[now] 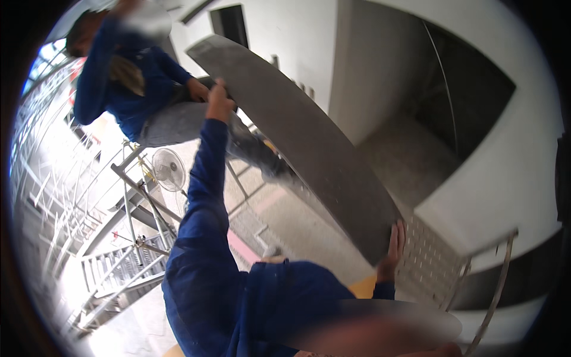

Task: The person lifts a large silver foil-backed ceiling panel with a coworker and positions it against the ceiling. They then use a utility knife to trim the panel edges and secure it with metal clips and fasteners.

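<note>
A long dark grey panel [309, 143] slants across the view, from the upper left down to the lower right. My left hand [220, 104] grips its left long edge near the far end, with that arm stretched out. At the near end, my right hand [392, 247] presses against the corner and edge, its fingers lying along the side; part of its grip is hidden. Close beyond my left hand is a co-worker's hand [198, 90], resting by that person's leg. I cannot tell whether it touches the panel.
A co-worker [143, 77] in a blue top sits at the upper left by metal scaffolding [134, 202]. Below them stands a fan [169, 169]. On the right are a slotted platform [425, 256], a metal rail [498, 285] and a white wall [476, 208] around a dark opening.
</note>
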A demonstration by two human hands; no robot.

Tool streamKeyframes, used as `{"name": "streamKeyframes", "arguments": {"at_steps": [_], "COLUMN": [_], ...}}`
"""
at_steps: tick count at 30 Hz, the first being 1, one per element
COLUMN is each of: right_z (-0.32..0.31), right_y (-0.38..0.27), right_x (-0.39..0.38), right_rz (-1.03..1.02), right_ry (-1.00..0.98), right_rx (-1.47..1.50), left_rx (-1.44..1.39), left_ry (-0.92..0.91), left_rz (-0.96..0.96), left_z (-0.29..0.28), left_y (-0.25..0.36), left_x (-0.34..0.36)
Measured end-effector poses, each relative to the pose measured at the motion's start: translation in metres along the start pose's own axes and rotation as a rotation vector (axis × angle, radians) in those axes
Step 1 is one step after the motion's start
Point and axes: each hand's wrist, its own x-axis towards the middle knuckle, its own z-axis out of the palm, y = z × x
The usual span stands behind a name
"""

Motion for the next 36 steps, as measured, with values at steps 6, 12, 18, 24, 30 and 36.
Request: {"name": "streamKeyframes", "arguments": {"at_steps": [6,12,18,24,30,36], "right_z": [-0.054,-0.134,-0.196,-0.257,-0.294,-0.316], "right_y": [0.026,0.033,0.016,-0.025,-0.046,-0.026], "right_x": [0.05,0.074,0.08,0.071,0.091,0.043], "right_rz": [-0.133,-0.19,-0.121,0.191,-0.481,0.294], "right_ry": [0.169,0.193,0.231,0.426,0.426,0.628], "right_rx": [0.072,0.027,-0.053,0.02,-0.646,0.173], "left_rx": [-0.582,-0.698,-0.822,-0.976,-0.874,-0.753], "left_ry": [-0.402,-0.696,-0.998,-1.22,-1.034,-0.653], "left_rz": [0.093,0.142,0.346,0.282,0.311,0.338], "left_z": [0.055,0.074,0.083,0.079,0.078,0.079], "left_y": [0.052,0.075,0.064,0.039,0.012,0.011], "left_x": [-0.113,-0.172,-0.205,-0.221,-0.182,-0.199]}}
